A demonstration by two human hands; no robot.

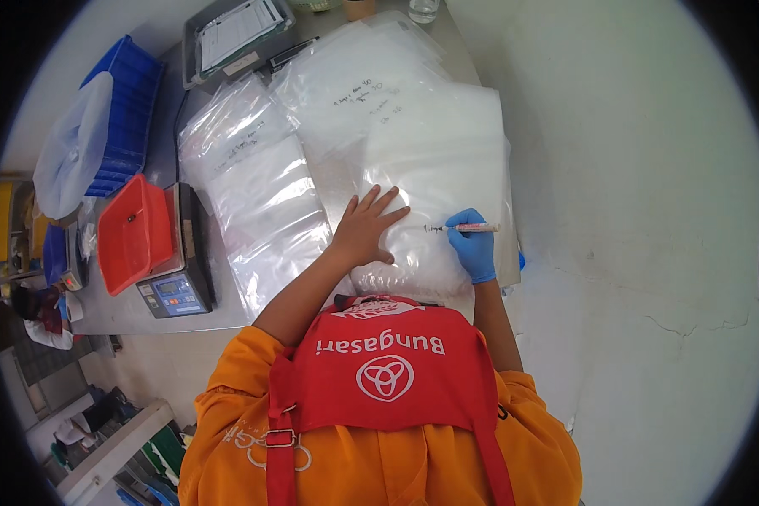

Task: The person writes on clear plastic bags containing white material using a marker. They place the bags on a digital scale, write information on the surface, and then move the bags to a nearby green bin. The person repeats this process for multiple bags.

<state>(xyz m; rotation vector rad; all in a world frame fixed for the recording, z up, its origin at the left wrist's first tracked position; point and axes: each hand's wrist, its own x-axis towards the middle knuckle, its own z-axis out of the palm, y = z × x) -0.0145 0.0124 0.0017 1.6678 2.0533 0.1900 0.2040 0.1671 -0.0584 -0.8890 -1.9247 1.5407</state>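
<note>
My right hand (472,246), in a blue glove, grips a white marker pen (477,228) whose tip meets a stack of clear plastic bags (443,152). Short black handwriting lies just left of the tip. My bare left hand (370,228) rests flat with fingers spread on the left part of that stack, holding nothing. To its left lies another pile of clear plastic bags (278,209), with handwriting on its upper part. Further clear bags (354,69) with handwriting are spread beyond, partly under the near right stack.
A red plastic tray (133,234) sits on a digital scale (177,294) at the left. Beyond stand a blue crate (126,114) and a grey bin (193,63) with papers. A wall (639,190) borders the right. Another person (44,316) is at the far left.
</note>
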